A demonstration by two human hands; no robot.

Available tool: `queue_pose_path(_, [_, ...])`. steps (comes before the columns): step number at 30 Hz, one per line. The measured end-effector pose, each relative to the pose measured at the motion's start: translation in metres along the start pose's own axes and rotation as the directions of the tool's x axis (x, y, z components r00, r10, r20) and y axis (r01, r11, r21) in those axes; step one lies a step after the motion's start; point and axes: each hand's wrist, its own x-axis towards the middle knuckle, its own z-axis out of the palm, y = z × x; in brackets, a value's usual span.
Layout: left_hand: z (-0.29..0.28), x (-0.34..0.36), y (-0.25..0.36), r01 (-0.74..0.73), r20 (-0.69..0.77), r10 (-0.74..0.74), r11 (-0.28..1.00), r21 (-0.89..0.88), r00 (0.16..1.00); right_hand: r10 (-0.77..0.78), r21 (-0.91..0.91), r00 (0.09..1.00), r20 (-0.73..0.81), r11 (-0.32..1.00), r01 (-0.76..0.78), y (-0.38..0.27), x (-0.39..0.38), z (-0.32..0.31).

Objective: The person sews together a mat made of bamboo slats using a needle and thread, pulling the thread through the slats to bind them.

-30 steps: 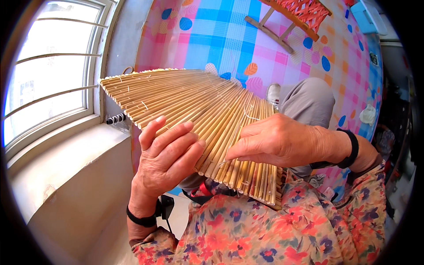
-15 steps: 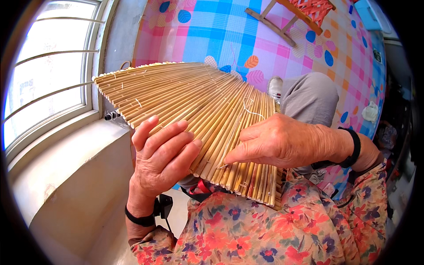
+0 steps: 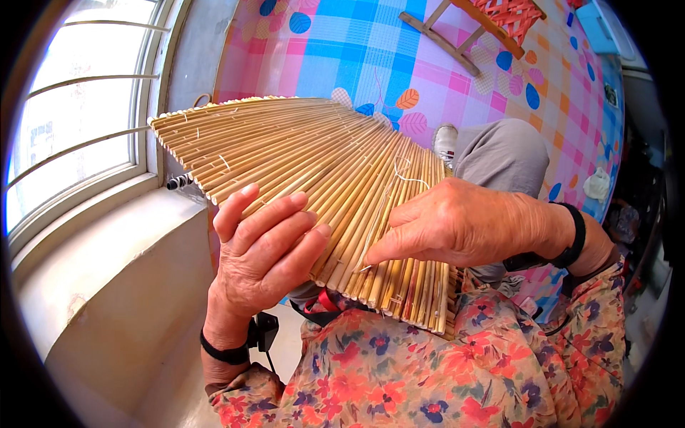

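A mat of thin yellow-brown reeds (image 3: 285, 146) fans out across my lap, its reeds tied with short pale stitches. My left hand (image 3: 260, 250) rests along its lower left edge. Its fingers are spread apart and lie against the reed ends. Over the right part of the mat my right hand (image 3: 457, 225) is closed, with the forefinger stretched down onto the reeds. A loop of white thread (image 3: 405, 175) runs over the mat to this hand. By the forefinger's tip shows a small pale point, too small to name. The right thumb and inner fingers are hidden.
A barred window (image 3: 85, 107) and a pale sill (image 3: 107, 250) stand at the left. Beyond the mat lies a colourful checked floor covering (image 3: 357, 43). A wooden stool (image 3: 457, 46) with red woven strips is at the far side. A light-blue container (image 3: 599, 28) stands far right.
The pale point by my right forefinger's tip shows a little more clearly. Both hands and the mat have hardly moved.
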Motion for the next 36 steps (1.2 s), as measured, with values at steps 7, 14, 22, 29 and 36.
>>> queue_pose_path(7, [-0.003, -0.002, -0.002, -0.009, -0.014, 0.009, 1.000, -0.005, 1.000, 0.028, 0.063, 1.000, -0.009, 0.998, -0.028, -0.005, 0.005, 0.002])
queue_pose_path(14, [-0.002, -0.003, -0.003, -0.011, 0.000, 0.011, 1.000, -0.005, 1.000, 0.011, -0.067, 1.000, 0.022, 0.998, -0.010, -0.007, 0.006, -0.002])
queue_pose_path(22, [0.005, -0.008, -0.010, -0.080, -0.065, 0.078, 0.996, -0.037, 0.995, -0.014, -0.547, 0.964, 0.266, 0.821, 0.163, -0.036, 0.035, -0.017])
queue_pose_path(29, [0.033, -0.019, -0.015, -0.199, -0.182, 0.189, 0.979, -0.040, 0.965, 0.046, -0.683, 0.950, 0.309, 0.706, 0.188, -0.040, 0.037, 0.002])
queue_pose_path(36, [0.046, 0.000, -0.025, -0.270, -0.158, 0.243, 0.945, -0.185, 0.957, 0.194, -0.816, 0.950, 0.245, 0.571, 0.094, -0.041, 0.034, -0.009])
